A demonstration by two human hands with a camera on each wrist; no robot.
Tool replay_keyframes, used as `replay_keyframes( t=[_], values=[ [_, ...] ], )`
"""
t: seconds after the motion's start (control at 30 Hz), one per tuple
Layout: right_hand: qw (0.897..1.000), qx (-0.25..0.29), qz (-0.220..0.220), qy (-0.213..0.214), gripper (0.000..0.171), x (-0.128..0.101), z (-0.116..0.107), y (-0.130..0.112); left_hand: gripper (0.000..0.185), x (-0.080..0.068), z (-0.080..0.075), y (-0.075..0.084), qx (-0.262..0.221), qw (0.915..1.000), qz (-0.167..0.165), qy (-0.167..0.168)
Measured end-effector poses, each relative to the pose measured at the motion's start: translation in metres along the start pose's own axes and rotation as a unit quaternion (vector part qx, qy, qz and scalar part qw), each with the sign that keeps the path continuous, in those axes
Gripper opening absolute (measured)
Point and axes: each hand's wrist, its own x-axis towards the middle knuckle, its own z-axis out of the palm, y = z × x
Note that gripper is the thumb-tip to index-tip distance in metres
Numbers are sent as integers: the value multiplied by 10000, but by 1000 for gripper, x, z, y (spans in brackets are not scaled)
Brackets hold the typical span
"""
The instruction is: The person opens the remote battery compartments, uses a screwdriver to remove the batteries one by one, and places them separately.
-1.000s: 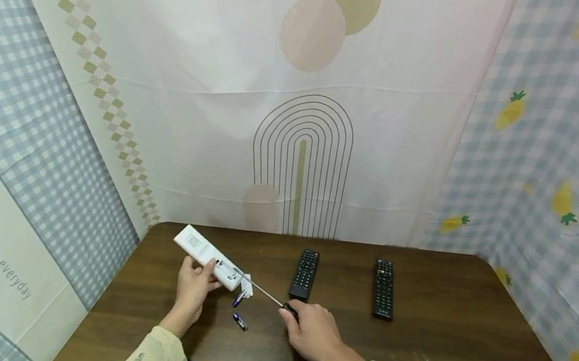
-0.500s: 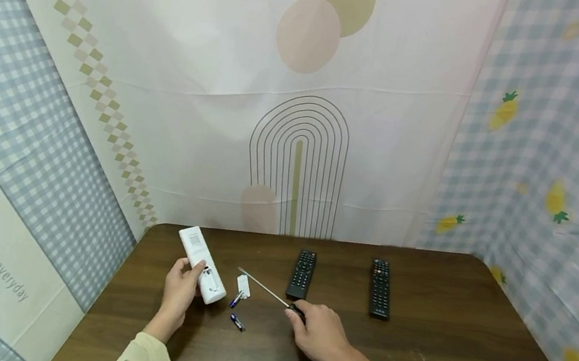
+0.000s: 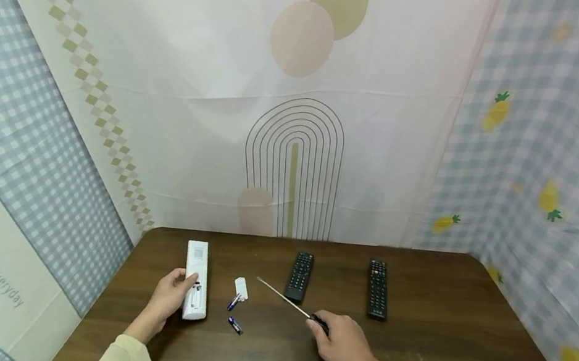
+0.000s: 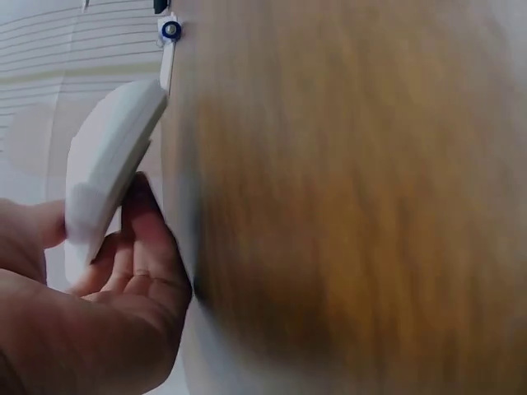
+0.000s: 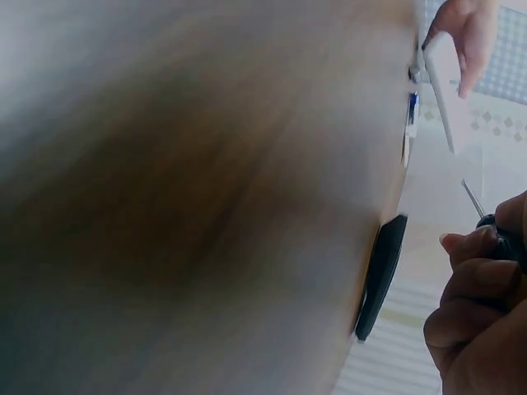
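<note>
Landmark: white remote. Just right of it a small white cover and two batteries clutter the gap toward my screwdriver shaft. Farther right two black remotes lie side by side, open lane between them. Tabletop well right of those is bare; curtain wall blocks behind.

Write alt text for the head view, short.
A person's left hand holds a white remote on a dark wooden table while the right hand holds a screwdriver. Two batteries, a small white cover and two black remotes lie nearby.
</note>
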Motion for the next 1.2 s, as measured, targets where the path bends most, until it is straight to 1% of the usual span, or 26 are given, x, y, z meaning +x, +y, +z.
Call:
replay_keyframes(
  t=[0.13,0.2,0.33,0.4,0.5,0.6,0.67,0.77,0.93,1.0,1.07,1.13,1.2],
  values=[
    [9997,91,226,-67,18,-8,-11,9,44,-1,-4,0,221,9993,-57,-300],
    [9994,86,328,-81,18,-12,-14,14,42,0,-4,2,363,9986,-78,-380],
    [9987,54,504,-77,16,-17,-20,22,38,3,-2,5,693,9966,-65,-438],
    [9985,12,541,-40,16,-20,-21,26,36,4,1,6,950,9946,-65,-412],
    [9982,41,594,-66,16,-25,-24,32,36,7,2,7,1461,9886,-29,-371],
    [9982,94,593,-70,19,-28,-26,37,35,9,2,10,2016,9788,-23,-354],
    [9984,137,549,-5,21,-30,-27,39,35,9,1,12,2258,9734,-30,-398],
    [9986,221,460,139,21,-32,-27,42,37,8,-1,13,2498,9670,-46,-497],
    [9983,345,405,244,23,-34,-28,44,44,6,-5,8,2702,9609,30,-609],
    [9981,360,413,273,24,-35,-30,45,44,6,-7,6,2713,9605,46,-611],
    [9981,305,400,355,22,-35,-31,46,42,6,-8,5,2599,9640,17,-565],
    [9978,254,461,403,19,-35,-34,48,39,4,-10,6,2338,9710,-50,-491],
    [9971,142,601,436,18,-37,-39,51,36,1,-10,6,1968,9795,-109,-408]
  ],
)
